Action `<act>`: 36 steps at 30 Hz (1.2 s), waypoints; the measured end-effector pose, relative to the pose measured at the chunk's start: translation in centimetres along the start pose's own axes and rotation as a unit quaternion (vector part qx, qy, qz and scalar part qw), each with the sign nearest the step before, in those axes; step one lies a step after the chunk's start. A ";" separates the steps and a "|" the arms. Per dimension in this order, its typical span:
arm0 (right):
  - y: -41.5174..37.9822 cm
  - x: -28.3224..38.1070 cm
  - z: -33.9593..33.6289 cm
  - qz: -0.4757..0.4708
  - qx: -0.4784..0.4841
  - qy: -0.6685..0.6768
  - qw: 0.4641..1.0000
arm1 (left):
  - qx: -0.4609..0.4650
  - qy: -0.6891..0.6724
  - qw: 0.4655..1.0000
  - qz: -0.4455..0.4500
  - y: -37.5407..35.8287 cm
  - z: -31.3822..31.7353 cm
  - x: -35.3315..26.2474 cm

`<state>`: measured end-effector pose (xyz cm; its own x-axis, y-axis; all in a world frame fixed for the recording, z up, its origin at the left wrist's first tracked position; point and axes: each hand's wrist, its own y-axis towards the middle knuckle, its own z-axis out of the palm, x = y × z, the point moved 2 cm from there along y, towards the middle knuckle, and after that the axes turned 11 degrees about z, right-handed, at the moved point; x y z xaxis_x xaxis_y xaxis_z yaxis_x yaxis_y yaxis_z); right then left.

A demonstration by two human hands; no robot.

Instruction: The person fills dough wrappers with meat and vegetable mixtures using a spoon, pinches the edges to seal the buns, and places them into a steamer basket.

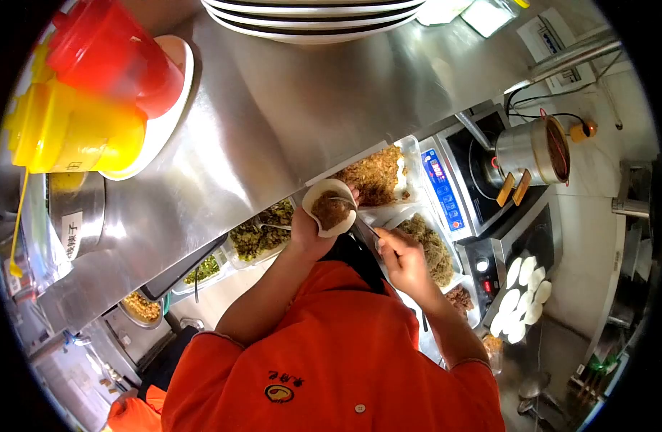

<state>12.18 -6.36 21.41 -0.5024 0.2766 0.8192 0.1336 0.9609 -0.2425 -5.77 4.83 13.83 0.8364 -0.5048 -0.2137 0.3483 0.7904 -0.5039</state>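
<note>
My left hand (313, 234) cups a round white dough wrapper (319, 189) from below, its fingertips showing at the far rim. A mound of brown filling (330, 211) lies in the wrapper. My right hand (404, 261) is closed around the handle of a metal utensil (367, 226), which looks like a spoon. Its end reaches over the wrapper and touches the filling. Close by are a tray of browned crumbly filling (370, 176), a tray of greyish shredded filling (426, 245) and a tray of chopped green filling (263, 234).
A steel shelf (266, 108) spans the front, bearing stacked plates (313, 21) and red (115, 57) and yellow (79, 129) containers. To the right, a steel pot (525, 155) stands on an induction cooker (482, 173). White oval pieces (518, 302) lie nearby. Another person's orange clothing (133, 414) shows lower left.
</note>
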 end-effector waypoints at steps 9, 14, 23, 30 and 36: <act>-1.4 3.1 -0.7 -0.146 -0.128 -0.123 0.973 | 0.128 -0.090 0.987 -0.022 -0.5 3.3 -1.2; -2.3 4.5 -0.6 -0.154 -0.115 -0.133 0.972 | 0.167 -0.091 0.982 -0.011 -1.3 4.9 -1.4; -3.5 6.4 -1.1 -0.083 -0.142 -0.028 0.986 | 0.128 -0.047 0.990 0.039 -2.1 5.4 -1.0; -2.5 3.9 0.3 0.241 0.118 0.436 0.859 | 0.034 0.051 0.996 0.063 -4.1 6.9 -1.2; -2.4 4.0 -0.2 0.294 0.205 0.445 0.821 | 0.042 0.080 0.995 0.036 -4.3 4.2 -1.7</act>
<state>10.05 -7.55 25.39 0.3929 0.7660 0.5088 -0.2603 0.6233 -0.7374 -6.88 3.71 19.85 0.7849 -0.4894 -0.3800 0.3294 0.8490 -0.4131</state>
